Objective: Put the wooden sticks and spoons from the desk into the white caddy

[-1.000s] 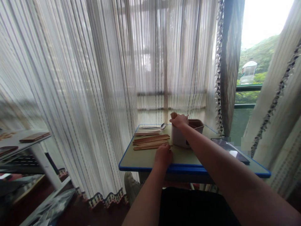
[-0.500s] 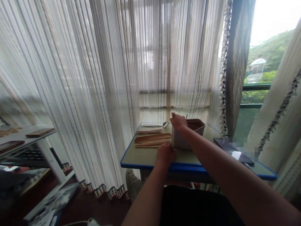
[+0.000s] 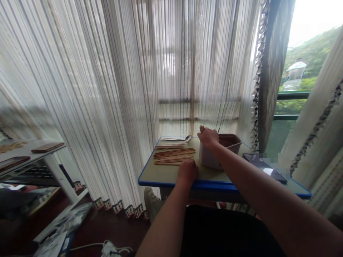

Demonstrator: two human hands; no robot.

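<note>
On the small table stands a pinkish-grey utensil box with inner compartments. My right hand is closed at its far left rim; the fingertips are partly hidden. Just behind that hand a thin stick rises from the box. My left hand rests curled on the table, left of the box and by the near ends of the sticks. Whatever its fingers may hold is hidden. Brown chopsticks lie in a row, with paler chopsticks behind them. A slotted metal spoon lies farthest back.
A dark tablet or phone lies on the right of the blue-edged table. Striped curtains hang behind. At left, another table bears a brown case. A white cable is on the floor.
The utensil box has shifted slightly right, with my right hand at its rim. The gap between box and chopsticks is wider. My left hand has stayed nearly in place.
</note>
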